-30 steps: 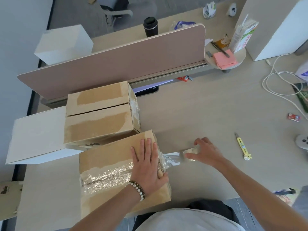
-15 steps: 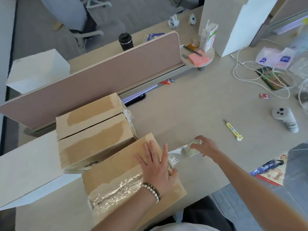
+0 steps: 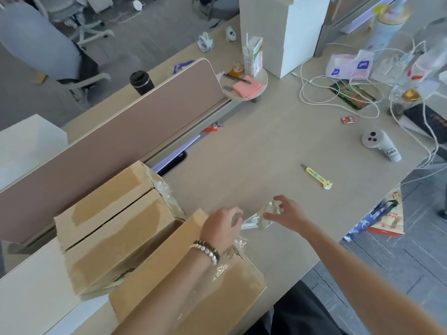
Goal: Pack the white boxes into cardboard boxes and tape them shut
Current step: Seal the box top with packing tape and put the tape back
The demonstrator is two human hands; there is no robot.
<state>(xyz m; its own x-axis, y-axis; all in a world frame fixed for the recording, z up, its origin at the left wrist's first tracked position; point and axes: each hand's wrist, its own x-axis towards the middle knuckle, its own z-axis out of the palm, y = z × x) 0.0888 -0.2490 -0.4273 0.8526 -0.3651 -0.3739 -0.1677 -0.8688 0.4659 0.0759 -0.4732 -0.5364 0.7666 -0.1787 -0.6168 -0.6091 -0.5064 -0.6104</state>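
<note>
A cardboard box [image 3: 188, 284] lies nearest me, with crinkled clear tape along its top. My left hand [image 3: 221, 229], a bead bracelet on its wrist, sits at the box's right end with its fingers curled down over the tape strip [image 3: 249, 224]. The strip runs to a clear tape roll [image 3: 269, 213], which my right hand [image 3: 287, 213] pinches between thumb and fingers just above the desk. A second cardboard box [image 3: 116, 233] stands behind the first, its two flaps meeting along a dark seam. White boxes lie left of it [image 3: 31, 293] and further back [image 3: 26, 146].
A yellow utility knife [image 3: 316, 176] lies on the desk right of my hands. Beyond it are a white controller [image 3: 379, 145] and tangled cables [image 3: 338, 95]. A pink divider panel [image 3: 121, 134] borders the boxes at the back. Tall white boxes [image 3: 290, 32] stand far back.
My left hand has left its flat rest on the box top, slid to the right end and curled over the tape. My right hand still holds the roll. The view has swung rightward.
</note>
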